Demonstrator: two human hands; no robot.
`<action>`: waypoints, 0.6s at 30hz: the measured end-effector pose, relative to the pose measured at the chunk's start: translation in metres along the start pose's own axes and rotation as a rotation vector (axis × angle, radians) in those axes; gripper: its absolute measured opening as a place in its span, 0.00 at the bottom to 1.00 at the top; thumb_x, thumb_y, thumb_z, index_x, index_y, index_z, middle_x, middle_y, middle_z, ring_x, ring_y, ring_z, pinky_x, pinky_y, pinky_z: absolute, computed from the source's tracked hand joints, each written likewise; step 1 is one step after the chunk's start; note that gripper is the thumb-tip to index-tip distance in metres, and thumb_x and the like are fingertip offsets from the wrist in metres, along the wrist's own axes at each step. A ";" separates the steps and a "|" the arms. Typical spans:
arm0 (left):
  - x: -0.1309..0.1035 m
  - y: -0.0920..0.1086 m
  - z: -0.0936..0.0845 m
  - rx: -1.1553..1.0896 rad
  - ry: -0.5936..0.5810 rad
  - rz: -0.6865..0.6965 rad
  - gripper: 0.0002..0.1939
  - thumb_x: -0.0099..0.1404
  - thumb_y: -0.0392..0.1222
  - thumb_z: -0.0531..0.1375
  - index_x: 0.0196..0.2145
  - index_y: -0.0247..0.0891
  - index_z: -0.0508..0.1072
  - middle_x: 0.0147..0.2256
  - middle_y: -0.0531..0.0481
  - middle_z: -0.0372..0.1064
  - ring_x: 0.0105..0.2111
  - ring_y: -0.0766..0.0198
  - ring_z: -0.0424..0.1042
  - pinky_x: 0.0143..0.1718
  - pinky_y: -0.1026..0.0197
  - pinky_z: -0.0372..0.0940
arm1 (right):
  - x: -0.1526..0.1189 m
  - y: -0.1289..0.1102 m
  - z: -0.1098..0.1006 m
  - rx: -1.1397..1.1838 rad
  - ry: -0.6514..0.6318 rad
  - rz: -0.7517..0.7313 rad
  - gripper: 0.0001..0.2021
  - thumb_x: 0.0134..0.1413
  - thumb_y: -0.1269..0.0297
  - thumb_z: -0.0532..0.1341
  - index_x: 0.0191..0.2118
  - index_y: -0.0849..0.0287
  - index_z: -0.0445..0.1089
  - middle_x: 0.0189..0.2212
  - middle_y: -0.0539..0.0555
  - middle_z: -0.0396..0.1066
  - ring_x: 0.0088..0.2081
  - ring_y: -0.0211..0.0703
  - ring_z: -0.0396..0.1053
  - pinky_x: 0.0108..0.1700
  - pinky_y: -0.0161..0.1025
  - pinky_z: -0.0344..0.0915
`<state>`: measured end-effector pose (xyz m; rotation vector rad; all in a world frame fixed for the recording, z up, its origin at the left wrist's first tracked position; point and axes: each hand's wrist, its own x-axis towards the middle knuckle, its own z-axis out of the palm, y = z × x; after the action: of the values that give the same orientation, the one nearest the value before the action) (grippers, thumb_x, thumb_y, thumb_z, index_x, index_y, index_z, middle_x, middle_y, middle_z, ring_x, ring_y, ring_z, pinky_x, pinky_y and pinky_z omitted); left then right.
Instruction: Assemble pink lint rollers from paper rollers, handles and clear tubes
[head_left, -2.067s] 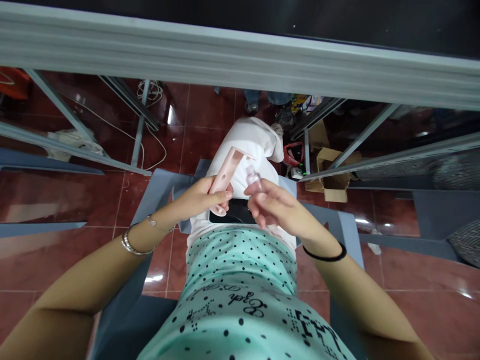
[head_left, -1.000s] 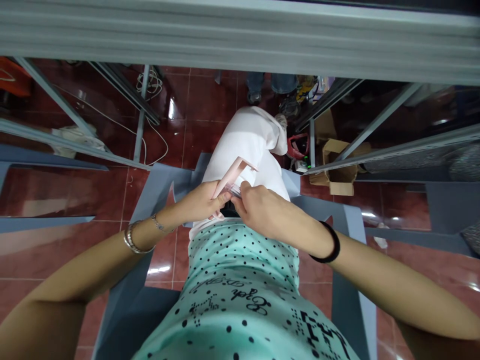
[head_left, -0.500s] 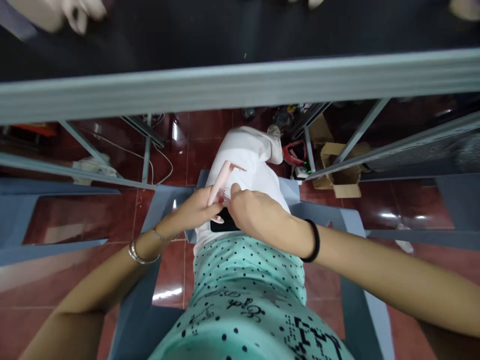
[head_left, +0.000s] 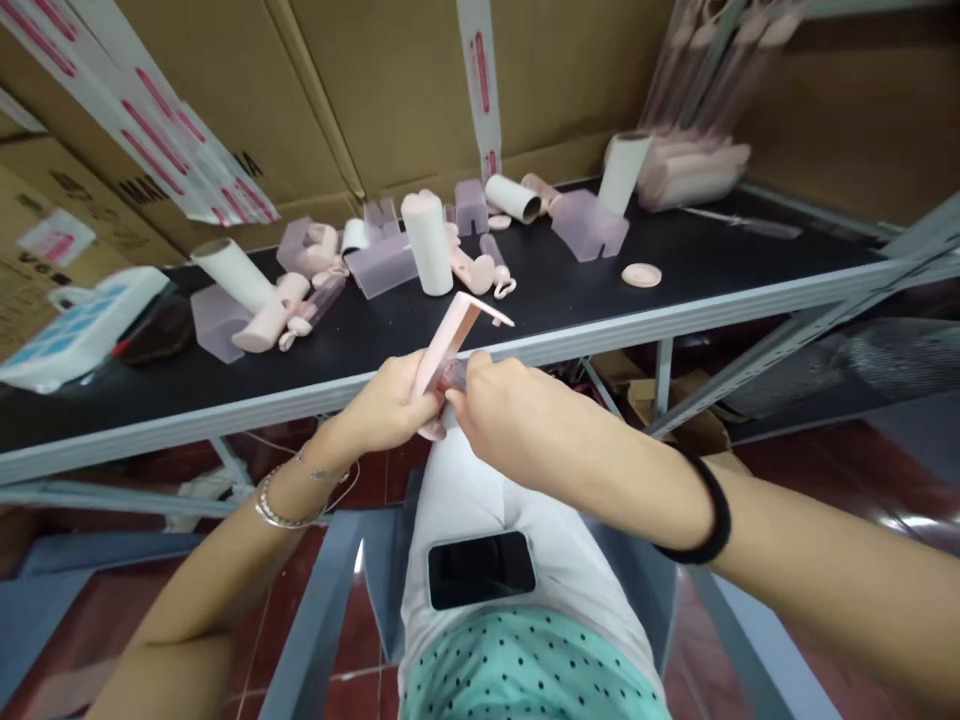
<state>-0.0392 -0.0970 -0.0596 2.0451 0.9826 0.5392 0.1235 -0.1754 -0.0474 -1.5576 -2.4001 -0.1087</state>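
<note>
My left hand (head_left: 390,405) is closed round a pale pink, bent plastic part (head_left: 448,342) just in front of the table edge, above my lap. The part has a long flat arm with a short leg sticking out at its top. Close against it, my right hand (head_left: 504,410) pinches a small clear plastic piece (head_left: 454,374), mostly hidden by my fingers. The two pieces meet between my hands; whether they are joined, I cannot tell. A black-screened phone (head_left: 482,570) lies on my lap below.
On the black table (head_left: 555,300) lie white tubes (head_left: 429,245), translucent lilac blocks (head_left: 590,225), a pink disc (head_left: 641,275) and several pink parts. A white-and-blue device (head_left: 86,325) sits at the left. Cardboard boxes (head_left: 405,90) line the back; a metal rail edges the table.
The view has tilted up, bringing the tabletop and boxes into sight. Both hands still hold the pink part and clear piece together, now near the table's edge in view.
</note>
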 end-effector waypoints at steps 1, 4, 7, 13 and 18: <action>0.008 0.004 -0.005 0.002 -0.013 0.024 0.09 0.50 0.35 0.55 0.32 0.34 0.67 0.25 0.53 0.68 0.24 0.66 0.70 0.24 0.67 0.66 | 0.005 0.004 -0.004 -0.008 0.020 0.004 0.16 0.65 0.68 0.44 0.34 0.65 0.67 0.26 0.57 0.65 0.25 0.39 0.66 0.23 0.36 0.51; 0.027 0.010 -0.015 -0.107 -0.093 0.044 0.10 0.49 0.36 0.56 0.32 0.34 0.66 0.24 0.56 0.65 0.21 0.71 0.65 0.20 0.70 0.61 | 0.017 0.012 -0.011 -0.045 0.032 0.039 0.19 0.66 0.69 0.41 0.36 0.66 0.68 0.29 0.60 0.67 0.29 0.43 0.69 0.25 0.37 0.54; 0.035 0.011 -0.015 -0.215 -0.107 0.026 0.11 0.46 0.36 0.56 0.31 0.34 0.65 0.23 0.58 0.62 0.19 0.73 0.60 0.18 0.72 0.58 | 0.024 0.017 -0.015 -0.048 -0.009 0.005 0.21 0.66 0.69 0.40 0.38 0.67 0.69 0.34 0.63 0.70 0.32 0.45 0.70 0.27 0.38 0.57; 0.038 0.013 -0.011 -0.161 -0.126 0.018 0.09 0.44 0.34 0.55 0.28 0.35 0.66 0.21 0.58 0.57 0.19 0.73 0.59 0.19 0.70 0.61 | 0.023 0.020 -0.021 -0.064 -0.136 0.055 0.16 0.59 0.76 0.46 0.42 0.68 0.70 0.38 0.64 0.72 0.38 0.49 0.72 0.31 0.38 0.59; 0.041 0.012 -0.016 -0.104 -0.150 -0.042 0.09 0.44 0.33 0.55 0.27 0.36 0.63 0.19 0.59 0.53 0.16 0.74 0.56 0.15 0.71 0.56 | 0.030 0.022 -0.023 -0.018 -0.148 0.069 0.14 0.60 0.74 0.48 0.40 0.68 0.71 0.39 0.66 0.74 0.38 0.48 0.73 0.31 0.37 0.61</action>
<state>-0.0197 -0.0615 -0.0389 1.9379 0.8877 0.4000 0.1363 -0.1448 -0.0191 -1.7104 -2.4587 -0.0005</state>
